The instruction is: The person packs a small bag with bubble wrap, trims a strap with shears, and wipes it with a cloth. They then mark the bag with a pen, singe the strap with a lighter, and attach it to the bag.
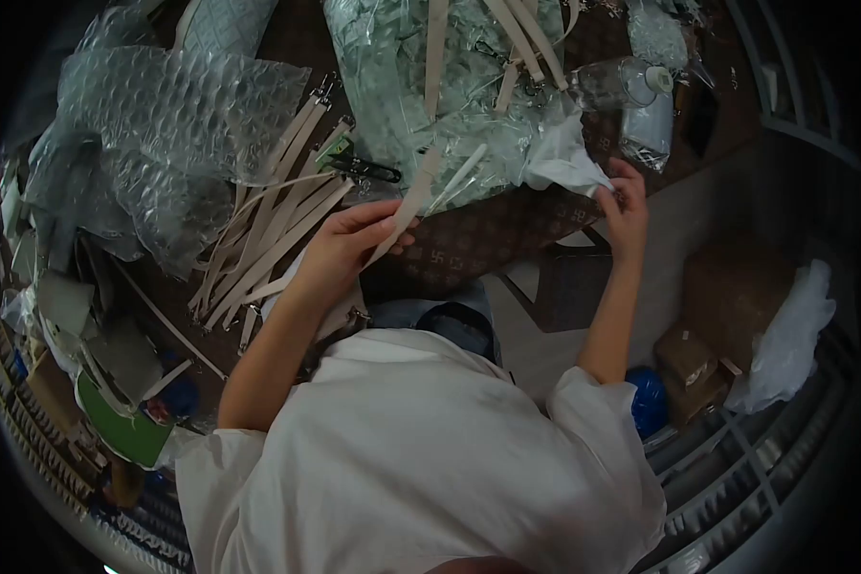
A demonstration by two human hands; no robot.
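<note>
My left hand (pixel 349 247) pinches a flat beige strap (pixel 417 191) between thumb and fingers, its upper end pointing away from me. Closed on the edge of a crumpled white cloth (pixel 566 161), my right hand (pixel 626 209) is out at the table's right front. Beside my left hand lies a heap of similar beige straps (pixel 282 215), some with metal clasps at their far ends. Just beyond that hand is a small black tool with a green part (pixel 362 166). A slim white stick (pixel 465 170) rests between the hands, on clear plastic (pixel 383 81).
Bubble wrap (pixel 177 120) covers the table's left side. More straps (pixel 521 43) lie on the plastic at the back. A clear bottle (pixel 610 84) lies on its side at the right. Brown boxes (pixel 689 368) and a blue round object (pixel 649 402) are low at right.
</note>
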